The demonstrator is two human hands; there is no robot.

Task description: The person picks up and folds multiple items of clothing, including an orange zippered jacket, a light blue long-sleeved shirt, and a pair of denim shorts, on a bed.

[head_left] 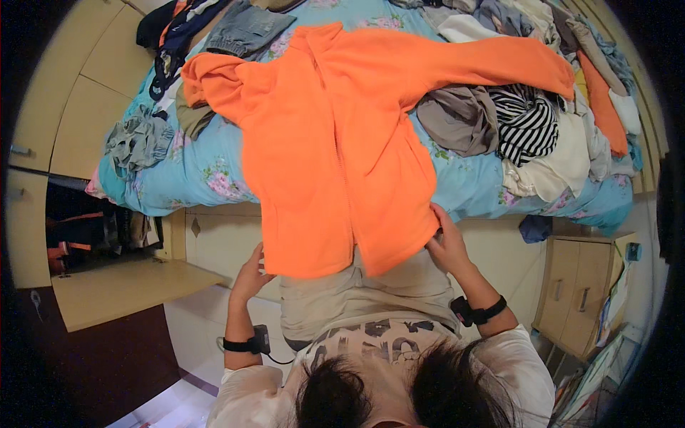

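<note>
An orange zip-front fleece jacket (pixel 300 164) is spread out, front up, over the bed, with its collar away from me. Its lower hem hangs over the near bed edge toward my lap. At the hem's left corner is my left hand (pixel 250 274), closed on the fabric, with the fingertips partly behind it. My right hand (pixel 448 244) grips the hem's right corner, the thumb side along the jacket's edge. The left sleeve in view is bunched up; the right one stretches out across other clothes.
A blue floral bedspread (pixel 200 178) covers the bed. Grey and striped clothes (pixel 526 125) lie on the right, denim shorts (pixel 246 30) and a light denim garment (pixel 139 139) on the left. An open cupboard flap (pixel 128 289) juts out at left; a small wooden cabinet (pixel 578 289) stands at right.
</note>
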